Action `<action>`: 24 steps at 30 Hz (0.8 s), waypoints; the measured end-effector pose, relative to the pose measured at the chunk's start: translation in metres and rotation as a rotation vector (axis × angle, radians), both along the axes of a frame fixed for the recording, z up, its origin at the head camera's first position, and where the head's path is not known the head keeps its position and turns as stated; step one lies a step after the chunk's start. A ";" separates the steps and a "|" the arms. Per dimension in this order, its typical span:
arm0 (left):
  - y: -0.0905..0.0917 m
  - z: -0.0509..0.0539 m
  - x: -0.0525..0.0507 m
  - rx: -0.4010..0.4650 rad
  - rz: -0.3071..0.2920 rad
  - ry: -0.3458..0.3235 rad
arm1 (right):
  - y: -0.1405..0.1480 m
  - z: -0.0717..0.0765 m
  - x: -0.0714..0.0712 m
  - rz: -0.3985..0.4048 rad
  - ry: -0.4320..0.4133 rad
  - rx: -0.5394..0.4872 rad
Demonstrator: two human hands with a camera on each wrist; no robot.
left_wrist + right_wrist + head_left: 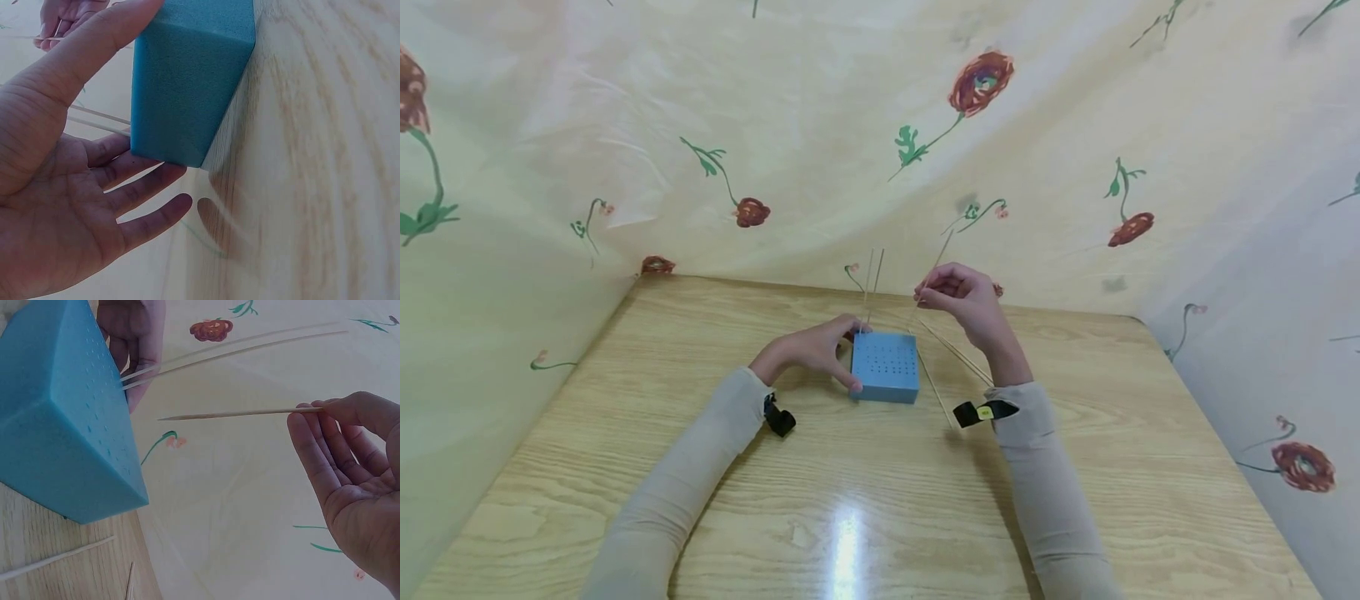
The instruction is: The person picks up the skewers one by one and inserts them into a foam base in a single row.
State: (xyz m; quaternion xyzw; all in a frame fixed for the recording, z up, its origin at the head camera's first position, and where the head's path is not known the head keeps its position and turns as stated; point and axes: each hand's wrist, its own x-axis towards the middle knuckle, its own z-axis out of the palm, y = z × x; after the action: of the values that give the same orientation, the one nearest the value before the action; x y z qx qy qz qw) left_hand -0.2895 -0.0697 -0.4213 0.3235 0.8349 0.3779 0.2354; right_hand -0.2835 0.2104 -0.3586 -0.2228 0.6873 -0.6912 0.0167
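Observation:
A blue block [886, 390] with rows of small holes in its top lies on the wooden table. My left hand [814, 347] grips it from the left, thumb at the near corner and fingers at the far side. Two thin sticks [877, 279] stand up from the block's far left corner. Above and to the right of the block, my right hand [966, 304] pinches another stick [231, 414] between thumb and fingers; in the right wrist view its pointed end is apart from the block [94, 456].
Several loose sticks [935, 390] lie on the table [760, 517] to the right of the block, partly under my right forearm. A flowered cloth [820, 150] hangs behind the table and at both sides.

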 end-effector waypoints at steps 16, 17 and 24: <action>0.000 0.000 -0.001 0.021 -0.006 -0.008 | -0.023 -0.009 0.001 -0.060 0.090 0.022; 0.000 0.000 -0.001 0.023 -0.007 -0.007 | -0.023 -0.009 0.001 -0.061 0.093 0.020; 0.000 -0.001 -0.001 0.022 -0.008 0.002 | -0.028 -0.011 0.002 -0.076 0.099 0.015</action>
State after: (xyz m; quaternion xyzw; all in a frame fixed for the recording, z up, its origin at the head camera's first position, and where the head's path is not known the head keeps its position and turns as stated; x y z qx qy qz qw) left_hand -0.2905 -0.0695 -0.4219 0.3298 0.8297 0.3856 0.2327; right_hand -0.2815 0.1827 -0.3698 -0.2303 0.7003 -0.6744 -0.0417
